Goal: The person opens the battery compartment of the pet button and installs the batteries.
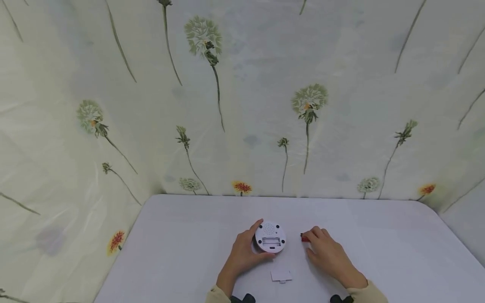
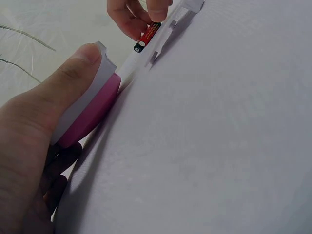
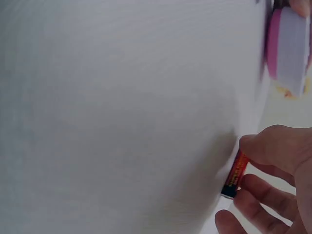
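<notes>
Head view — right hand (image 1: 327,252) curled, grip on battery (image 1: 304,238)

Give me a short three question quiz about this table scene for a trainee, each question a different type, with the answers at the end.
1. True or false: the left hand holds the round white device.
2. What does the right hand pinch? A) battery B) screwdriver C) coin
3. Fill in: the loose cover lies on the ____, near the person.

Key: 1 true; 2 A, the red battery; 3 table.
</notes>
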Action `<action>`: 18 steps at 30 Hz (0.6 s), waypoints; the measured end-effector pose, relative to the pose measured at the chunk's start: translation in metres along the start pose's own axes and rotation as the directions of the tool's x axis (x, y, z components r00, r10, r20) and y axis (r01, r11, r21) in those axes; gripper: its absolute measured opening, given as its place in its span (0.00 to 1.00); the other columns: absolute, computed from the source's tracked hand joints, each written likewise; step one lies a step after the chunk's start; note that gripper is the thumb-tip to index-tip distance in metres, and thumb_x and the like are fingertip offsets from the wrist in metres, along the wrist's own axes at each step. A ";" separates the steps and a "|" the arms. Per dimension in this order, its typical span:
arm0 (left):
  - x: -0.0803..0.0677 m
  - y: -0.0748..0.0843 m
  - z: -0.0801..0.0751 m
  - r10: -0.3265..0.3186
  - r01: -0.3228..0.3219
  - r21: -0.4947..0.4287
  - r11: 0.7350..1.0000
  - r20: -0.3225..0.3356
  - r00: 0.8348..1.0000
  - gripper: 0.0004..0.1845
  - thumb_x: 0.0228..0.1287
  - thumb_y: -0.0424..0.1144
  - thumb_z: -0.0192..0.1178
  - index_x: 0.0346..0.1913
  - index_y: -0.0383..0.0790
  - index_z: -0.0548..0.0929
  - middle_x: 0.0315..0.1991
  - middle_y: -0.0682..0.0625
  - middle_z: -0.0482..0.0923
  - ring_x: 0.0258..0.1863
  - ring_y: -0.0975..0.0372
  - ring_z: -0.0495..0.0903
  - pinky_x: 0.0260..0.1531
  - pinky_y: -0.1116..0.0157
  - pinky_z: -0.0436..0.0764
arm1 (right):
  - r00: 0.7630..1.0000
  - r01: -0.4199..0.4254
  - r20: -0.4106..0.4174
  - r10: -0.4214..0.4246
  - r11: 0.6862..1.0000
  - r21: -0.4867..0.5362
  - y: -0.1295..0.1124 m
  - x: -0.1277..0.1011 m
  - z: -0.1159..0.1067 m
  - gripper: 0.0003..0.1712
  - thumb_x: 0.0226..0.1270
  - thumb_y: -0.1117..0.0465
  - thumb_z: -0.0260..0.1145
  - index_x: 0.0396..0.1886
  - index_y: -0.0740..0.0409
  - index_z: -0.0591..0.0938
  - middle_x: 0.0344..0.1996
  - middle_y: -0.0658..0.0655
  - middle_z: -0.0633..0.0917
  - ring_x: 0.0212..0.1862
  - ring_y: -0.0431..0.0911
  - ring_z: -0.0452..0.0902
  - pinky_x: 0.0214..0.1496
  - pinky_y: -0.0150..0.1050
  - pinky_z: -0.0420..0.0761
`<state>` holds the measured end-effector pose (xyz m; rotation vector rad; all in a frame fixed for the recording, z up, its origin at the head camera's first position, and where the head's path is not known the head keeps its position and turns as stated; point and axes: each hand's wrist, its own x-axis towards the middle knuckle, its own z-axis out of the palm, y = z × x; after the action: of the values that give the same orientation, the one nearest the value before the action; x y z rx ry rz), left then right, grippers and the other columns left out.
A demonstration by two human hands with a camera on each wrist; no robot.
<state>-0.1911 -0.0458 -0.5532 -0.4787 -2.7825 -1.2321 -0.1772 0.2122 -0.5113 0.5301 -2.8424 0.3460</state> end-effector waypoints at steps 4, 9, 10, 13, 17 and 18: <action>0.000 0.000 0.000 -0.012 0.013 -0.003 1.000 0.001 1.000 0.55 0.37 0.70 0.67 0.72 0.65 0.55 0.62 0.54 0.73 0.60 0.58 0.73 0.59 0.52 0.70 | 1.000 -0.004 0.009 0.004 1.000 -0.020 0.004 0.001 0.004 0.17 0.48 0.67 0.73 0.38 0.49 0.81 0.35 0.45 0.75 0.40 0.41 0.70 0.28 0.34 0.73; -0.001 0.001 -0.001 -0.021 0.021 -0.011 1.000 0.005 1.000 0.55 0.37 0.71 0.67 0.72 0.63 0.56 0.62 0.53 0.73 0.60 0.57 0.73 0.59 0.51 0.70 | 0.999 -0.002 0.032 0.004 0.999 -0.051 0.008 0.003 0.006 0.17 0.49 0.66 0.73 0.38 0.48 0.81 0.33 0.44 0.76 0.38 0.40 0.70 0.31 0.35 0.75; -0.001 0.001 -0.001 -0.021 0.021 -0.010 1.000 0.006 1.000 0.55 0.37 0.71 0.67 0.72 0.63 0.56 0.62 0.53 0.74 0.60 0.57 0.73 0.59 0.51 0.70 | 0.999 -0.001 0.032 0.002 0.999 -0.054 0.008 0.004 0.006 0.16 0.49 0.66 0.73 0.38 0.48 0.81 0.33 0.44 0.76 0.38 0.40 0.70 0.31 0.36 0.75; 0.000 0.002 -0.001 -0.007 0.007 -0.007 1.000 0.002 1.000 0.55 0.38 0.70 0.67 0.72 0.60 0.56 0.61 0.53 0.74 0.59 0.58 0.73 0.59 0.52 0.70 | 1.000 0.003 0.031 -0.001 0.999 -0.048 0.009 0.004 0.006 0.15 0.50 0.65 0.73 0.37 0.47 0.81 0.31 0.44 0.77 0.36 0.39 0.71 0.30 0.36 0.75; 0.000 0.001 -0.001 0.003 -0.003 -0.002 1.000 -0.003 1.000 0.55 0.38 0.69 0.68 0.72 0.60 0.56 0.61 0.53 0.75 0.59 0.58 0.74 0.59 0.53 0.70 | 0.999 -0.015 0.047 0.016 1.000 -0.026 0.008 0.003 0.005 0.14 0.51 0.65 0.72 0.35 0.46 0.81 0.30 0.42 0.77 0.34 0.37 0.70 0.29 0.34 0.74; -0.001 0.001 -0.001 0.002 -0.002 0.000 1.000 -0.003 1.000 0.55 0.38 0.68 0.68 0.72 0.60 0.56 0.61 0.53 0.75 0.59 0.58 0.74 0.59 0.53 0.70 | 0.998 -0.021 0.054 0.022 1.000 -0.021 0.008 0.003 0.005 0.13 0.51 0.65 0.72 0.35 0.45 0.80 0.30 0.42 0.76 0.33 0.37 0.70 0.29 0.34 0.73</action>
<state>-0.1903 -0.0458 -0.5523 -0.4788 -2.7789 -1.2319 -0.1835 0.2172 -0.5167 0.5127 -2.9025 0.3108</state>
